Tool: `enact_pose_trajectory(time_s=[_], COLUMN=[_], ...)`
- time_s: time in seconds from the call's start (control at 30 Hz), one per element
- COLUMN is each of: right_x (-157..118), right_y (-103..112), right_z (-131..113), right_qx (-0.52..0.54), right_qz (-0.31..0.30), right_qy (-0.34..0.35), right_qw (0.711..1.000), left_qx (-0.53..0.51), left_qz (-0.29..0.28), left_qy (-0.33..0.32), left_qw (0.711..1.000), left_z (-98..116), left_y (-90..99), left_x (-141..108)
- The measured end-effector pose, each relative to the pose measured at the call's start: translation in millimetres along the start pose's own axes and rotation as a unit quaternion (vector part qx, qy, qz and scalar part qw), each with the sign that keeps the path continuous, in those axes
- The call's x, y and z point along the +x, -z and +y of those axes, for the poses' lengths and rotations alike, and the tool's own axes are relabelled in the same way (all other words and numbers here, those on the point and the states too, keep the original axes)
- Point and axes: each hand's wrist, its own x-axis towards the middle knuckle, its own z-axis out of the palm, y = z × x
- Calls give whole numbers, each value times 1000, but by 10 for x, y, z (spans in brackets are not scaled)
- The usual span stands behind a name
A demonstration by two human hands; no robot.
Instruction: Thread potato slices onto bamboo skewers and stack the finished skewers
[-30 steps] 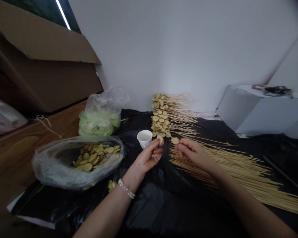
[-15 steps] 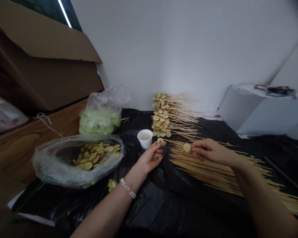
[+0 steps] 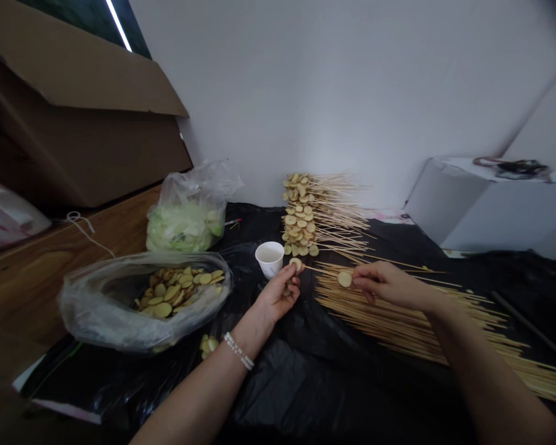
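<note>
My left hand [image 3: 280,293] pinches a round potato slice [image 3: 295,264] between thumb and fingertips, beside a white paper cup [image 3: 269,258]. From that slice a thin bamboo skewer [image 3: 319,269] runs right to a second potato slice [image 3: 345,279], which appears to be threaded on it. My right hand [image 3: 380,285] is closed on the skewer just behind this second slice. Below the right hand lies a wide bundle of bare skewers [image 3: 398,327]. Whether the skewer's tip has gone through the left slice cannot be made out.
Filled potato skewers [image 3: 300,216] are stacked by the wall. A clear bag of potato slices [image 3: 176,293] lies open at left, with a tied bag of pale green vegetable pieces [image 3: 185,225] behind it. Black plastic sheeting [image 3: 306,383] covers the work surface. A white box [image 3: 486,204] stands right.
Both hands have shifted slightly left with the skewer and the two slices. The grips look the same, and the stack and bags have not moved.
</note>
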Motion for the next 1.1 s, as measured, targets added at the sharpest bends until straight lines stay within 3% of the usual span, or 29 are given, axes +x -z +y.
enact_pose_trajectory(time_s=[0.53, 1.1], right_x=[19, 46], right_y=[-25, -95], right_z=[12, -61], right_qx=[-8, -83], right_qz=[12, 36], right_qy=[-6, -16], right_qw=[1000, 996], left_qx=[24, 112], left_qz=[13, 68], left_qy=[-22, -117], left_qw=[999, 984], left_z=[-2, -90], left_y=[-13, -7], left_x=[16, 33])
